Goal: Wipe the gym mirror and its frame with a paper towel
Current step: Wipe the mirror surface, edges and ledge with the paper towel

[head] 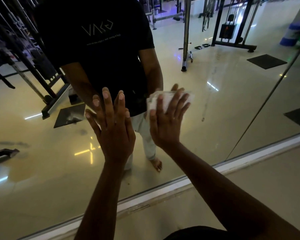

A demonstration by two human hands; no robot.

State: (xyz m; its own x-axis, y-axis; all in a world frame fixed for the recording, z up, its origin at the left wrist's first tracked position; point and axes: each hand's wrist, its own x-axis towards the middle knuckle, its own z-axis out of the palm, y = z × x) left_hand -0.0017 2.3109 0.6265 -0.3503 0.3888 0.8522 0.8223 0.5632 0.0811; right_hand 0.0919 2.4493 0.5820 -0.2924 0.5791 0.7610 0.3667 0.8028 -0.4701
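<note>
The large gym mirror fills most of the head view, with its white bottom frame running diagonally from lower left to right. My left hand lies flat on the glass, fingers straight and spread, holding nothing. My right hand presses a crumpled white paper towel against the glass with straight fingers, just right of the left hand. The towel shows between and above the fingers. A vertical streak marks the glass right of the towel.
A seam between mirror panels runs diagonally on the right. The reflection shows a person in a dark shirt, weight racks at left, a cable machine at back right and black floor mats. Beige floor lies below the frame.
</note>
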